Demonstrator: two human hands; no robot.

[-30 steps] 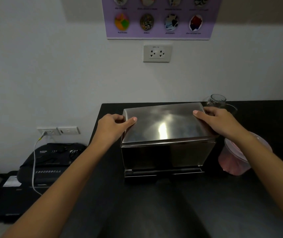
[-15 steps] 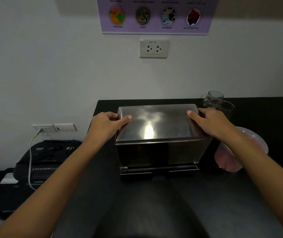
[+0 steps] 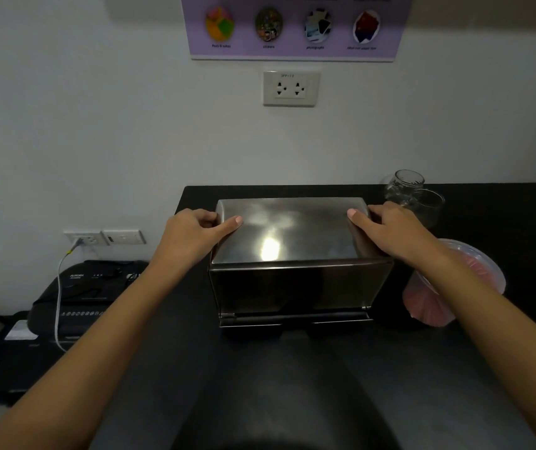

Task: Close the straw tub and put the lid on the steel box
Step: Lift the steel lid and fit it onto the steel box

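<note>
A steel box (image 3: 292,287) stands on the black counter (image 3: 292,384), close to the wall. Its shiny steel lid (image 3: 289,232) lies level on top of it. My left hand (image 3: 192,235) grips the lid's left end, thumb on top. My right hand (image 3: 393,232) grips the lid's right end the same way. To the right of the box, partly behind my right forearm, sits the straw tub (image 3: 435,297), a clear plastic tub with pink straws inside and a clear lid on it.
Two clear glass jars (image 3: 409,193) stand behind the right end of the box near the wall. A black paper shredder (image 3: 91,293) with a white cable sits lower down to the left of the counter. A wall socket (image 3: 291,89) is above the box.
The lid has come down from a tilt to lie level on the box. Both hands stay on its ends. The view has tilted slightly downward.
</note>
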